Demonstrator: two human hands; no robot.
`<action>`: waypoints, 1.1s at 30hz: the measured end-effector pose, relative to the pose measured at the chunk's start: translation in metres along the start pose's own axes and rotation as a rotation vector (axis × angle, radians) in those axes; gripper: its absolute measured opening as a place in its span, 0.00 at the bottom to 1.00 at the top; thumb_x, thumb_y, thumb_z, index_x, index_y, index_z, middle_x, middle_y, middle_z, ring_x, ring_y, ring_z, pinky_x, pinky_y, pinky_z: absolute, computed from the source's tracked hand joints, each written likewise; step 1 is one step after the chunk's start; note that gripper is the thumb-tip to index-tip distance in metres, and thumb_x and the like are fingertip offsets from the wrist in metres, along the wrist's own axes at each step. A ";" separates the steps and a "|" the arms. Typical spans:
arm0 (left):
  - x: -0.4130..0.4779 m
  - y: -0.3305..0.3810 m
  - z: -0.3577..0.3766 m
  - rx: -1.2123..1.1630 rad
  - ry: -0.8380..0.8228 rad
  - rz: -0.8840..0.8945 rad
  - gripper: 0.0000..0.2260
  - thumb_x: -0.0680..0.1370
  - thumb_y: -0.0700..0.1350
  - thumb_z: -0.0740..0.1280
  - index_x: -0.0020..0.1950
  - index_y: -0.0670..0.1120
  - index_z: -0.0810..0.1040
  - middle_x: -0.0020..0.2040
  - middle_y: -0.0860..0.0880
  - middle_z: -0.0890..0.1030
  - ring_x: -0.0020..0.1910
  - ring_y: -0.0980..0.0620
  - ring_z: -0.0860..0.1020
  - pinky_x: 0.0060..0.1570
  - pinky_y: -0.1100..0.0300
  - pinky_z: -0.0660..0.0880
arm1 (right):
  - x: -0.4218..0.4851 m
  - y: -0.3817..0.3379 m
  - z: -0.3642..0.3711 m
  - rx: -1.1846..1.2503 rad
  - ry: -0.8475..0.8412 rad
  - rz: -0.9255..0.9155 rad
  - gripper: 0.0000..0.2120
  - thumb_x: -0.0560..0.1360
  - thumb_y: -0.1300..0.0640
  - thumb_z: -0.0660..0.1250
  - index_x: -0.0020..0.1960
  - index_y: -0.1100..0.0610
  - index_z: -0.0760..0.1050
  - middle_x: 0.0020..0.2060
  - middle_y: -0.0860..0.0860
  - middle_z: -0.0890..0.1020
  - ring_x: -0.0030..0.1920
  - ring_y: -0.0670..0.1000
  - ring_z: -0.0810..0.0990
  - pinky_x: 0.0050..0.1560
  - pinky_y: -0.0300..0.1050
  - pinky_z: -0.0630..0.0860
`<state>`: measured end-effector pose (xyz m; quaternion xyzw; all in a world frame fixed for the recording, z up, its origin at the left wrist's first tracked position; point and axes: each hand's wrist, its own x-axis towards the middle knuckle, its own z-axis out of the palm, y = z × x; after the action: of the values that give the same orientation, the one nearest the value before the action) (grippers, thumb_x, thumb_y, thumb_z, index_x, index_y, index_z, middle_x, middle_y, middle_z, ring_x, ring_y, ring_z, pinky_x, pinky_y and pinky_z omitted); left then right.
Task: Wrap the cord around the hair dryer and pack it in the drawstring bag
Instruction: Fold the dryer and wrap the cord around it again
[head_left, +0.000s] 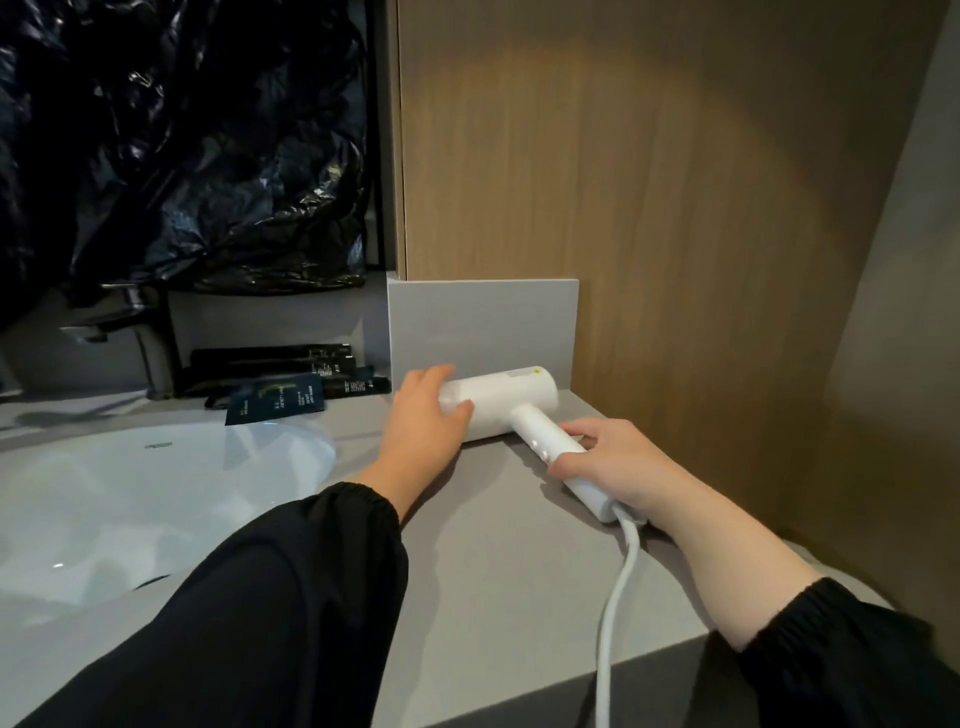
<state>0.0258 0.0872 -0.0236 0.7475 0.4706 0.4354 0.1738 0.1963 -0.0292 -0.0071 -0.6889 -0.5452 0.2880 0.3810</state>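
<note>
White hair dryer (498, 402) lies on grey countertop (493, 561), handle pointing 4 o'clock. Left hand (428, 415) curls fingers over barrel's 9 o'clock end; right hand (608, 457) grasps handle. Cord (615, 597) runs toward 6 o'clock, off counter edge. Sink (156, 493) at 8 o'clock.

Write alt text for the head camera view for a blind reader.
Two hands hold a white hair dryer lying on a grey counter: the left hand grips the barrel's end, the right hand grips the handle. Its white cord trails unwrapped over the counter's front edge. A white sink and dark toiletry packets sit to the left.
</note>
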 end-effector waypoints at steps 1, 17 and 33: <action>0.000 0.001 -0.001 -0.081 0.026 -0.040 0.21 0.78 0.43 0.64 0.72 0.46 0.67 0.67 0.44 0.68 0.66 0.46 0.68 0.62 0.60 0.63 | 0.000 0.001 -0.001 0.020 0.023 -0.001 0.17 0.69 0.60 0.71 0.55 0.47 0.78 0.41 0.50 0.82 0.35 0.48 0.79 0.37 0.40 0.73; -0.011 0.014 -0.026 -0.764 -0.043 -0.339 0.04 0.76 0.48 0.69 0.48 0.51 0.75 0.47 0.48 0.80 0.41 0.44 0.83 0.46 0.50 0.80 | -0.011 0.003 -0.003 0.222 0.130 -0.160 0.21 0.67 0.64 0.73 0.56 0.45 0.81 0.41 0.57 0.81 0.37 0.52 0.78 0.42 0.43 0.75; -0.017 0.037 -0.024 -0.914 0.097 -0.324 0.08 0.74 0.41 0.72 0.50 0.47 0.75 0.49 0.49 0.77 0.51 0.46 0.78 0.38 0.57 0.82 | -0.012 0.008 -0.011 0.502 -0.154 0.009 0.24 0.59 0.61 0.70 0.56 0.57 0.78 0.42 0.61 0.78 0.27 0.53 0.74 0.28 0.42 0.71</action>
<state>0.0233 0.0509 0.0062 0.4906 0.3491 0.5992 0.5277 0.2063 -0.0442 -0.0082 -0.5511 -0.4810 0.4674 0.4965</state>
